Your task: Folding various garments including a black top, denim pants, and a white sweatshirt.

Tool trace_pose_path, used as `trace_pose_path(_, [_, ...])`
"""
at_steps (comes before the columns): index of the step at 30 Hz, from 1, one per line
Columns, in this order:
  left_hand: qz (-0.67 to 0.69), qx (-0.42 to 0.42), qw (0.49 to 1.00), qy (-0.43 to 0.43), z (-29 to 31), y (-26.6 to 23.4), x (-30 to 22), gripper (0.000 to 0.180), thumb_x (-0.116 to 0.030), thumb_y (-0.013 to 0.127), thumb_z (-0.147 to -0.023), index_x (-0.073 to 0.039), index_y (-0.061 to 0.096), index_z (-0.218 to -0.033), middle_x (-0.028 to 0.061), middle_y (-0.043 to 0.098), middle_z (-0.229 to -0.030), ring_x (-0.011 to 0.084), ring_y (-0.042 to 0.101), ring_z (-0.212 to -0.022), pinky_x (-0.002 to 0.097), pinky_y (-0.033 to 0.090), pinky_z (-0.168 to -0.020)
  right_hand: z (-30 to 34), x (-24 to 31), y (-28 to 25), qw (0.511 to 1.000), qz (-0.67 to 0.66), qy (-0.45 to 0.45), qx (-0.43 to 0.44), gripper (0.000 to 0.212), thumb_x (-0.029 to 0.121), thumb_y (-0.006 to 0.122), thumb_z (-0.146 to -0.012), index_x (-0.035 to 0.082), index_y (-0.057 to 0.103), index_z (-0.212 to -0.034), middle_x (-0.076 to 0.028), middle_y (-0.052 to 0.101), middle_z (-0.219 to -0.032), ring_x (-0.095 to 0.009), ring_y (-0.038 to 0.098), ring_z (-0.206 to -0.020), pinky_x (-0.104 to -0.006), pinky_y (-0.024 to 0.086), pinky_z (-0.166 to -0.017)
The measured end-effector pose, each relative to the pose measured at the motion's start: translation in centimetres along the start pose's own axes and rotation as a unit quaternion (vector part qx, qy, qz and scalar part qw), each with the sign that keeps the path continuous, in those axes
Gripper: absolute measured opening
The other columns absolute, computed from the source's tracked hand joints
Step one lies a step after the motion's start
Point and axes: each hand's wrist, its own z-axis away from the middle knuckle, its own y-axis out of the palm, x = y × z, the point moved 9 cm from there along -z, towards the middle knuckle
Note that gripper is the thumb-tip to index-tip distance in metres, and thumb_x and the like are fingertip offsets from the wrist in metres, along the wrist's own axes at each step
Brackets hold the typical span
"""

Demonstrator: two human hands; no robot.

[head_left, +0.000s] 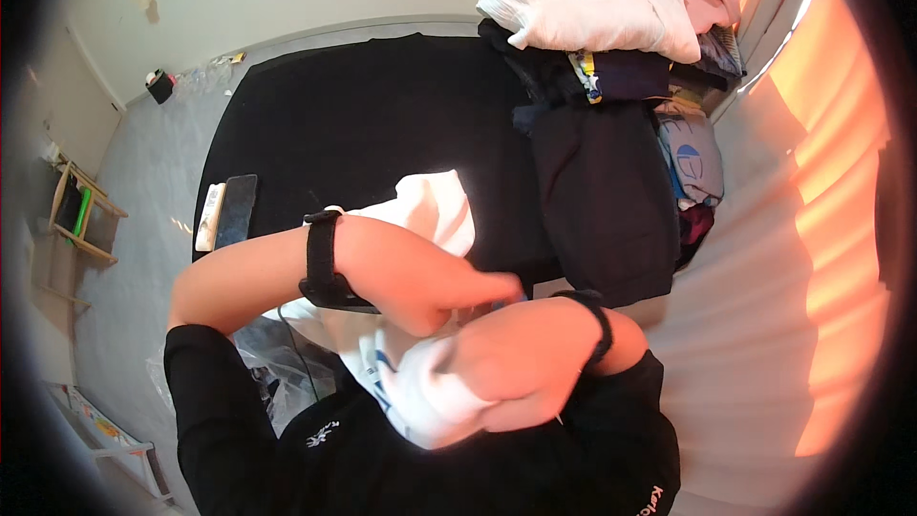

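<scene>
A white garment [435, 215] with blue trim is bunched at my front and reaches onto the near edge of the black-covered table [363, 124]. My right hand [516, 358] is closed on a fold of it close to my chest. Crossing in from the left, my left hand [420, 272] lies just beyond the right one, over the cloth. Its fingertips are blurred and partly hidden, so its grip cannot be made out. Both wrists wear black straps.
Dark trousers [607, 196] lie on the table's right side. Behind them rise folded clothes [693, 158] and a white bundle [592, 5]. A phone [239, 210] and a white slim box [210, 215] sit at the left edge. Clear plastic [296, 382] is by my left elbow; curtains [841, 229] hang right.
</scene>
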Motion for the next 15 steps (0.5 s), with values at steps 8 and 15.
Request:
trace_pose_path(8, [-0.079, 0.035, 0.992, 0.094, 1.4, 3.3, -2.0, 0.035, -0.013, 0.053, -0.087, -0.003, 0.052, -0.121, 0.0178, 0.06, -0.108, 0.0297, 0.06, -0.095, 0.0362, 0.048, -0.085, 3.2, 3.8, -0.8, 0.996, 0.017, 0.064, 0.057, 0.014, 0.016, 0.059, -0.073, 0.004, 0.063, -0.068, -0.012, 0.054, -0.056, -0.032, 0.053, -0.048, -0.0362, 0.042, -0.048])
trace_pose_path(15, [-0.177, -0.111, 0.949, 0.235, 4.2, -0.2, -7.0, 0.026, -0.021, 0.067, -0.082, -0.005, 0.066, -0.103, 0.0124, 0.058, -0.097, 0.0282, 0.057, -0.093, 0.0389, 0.046, -0.083, 3.6, 6.6, -3.3, 0.997, 0.028, 0.055, -0.04, 0.017, 0.02, 0.067, -0.074, 0.005, 0.062, -0.071, -0.008, 0.055, -0.058, -0.027, 0.056, -0.048, -0.0339, 0.042, -0.044])
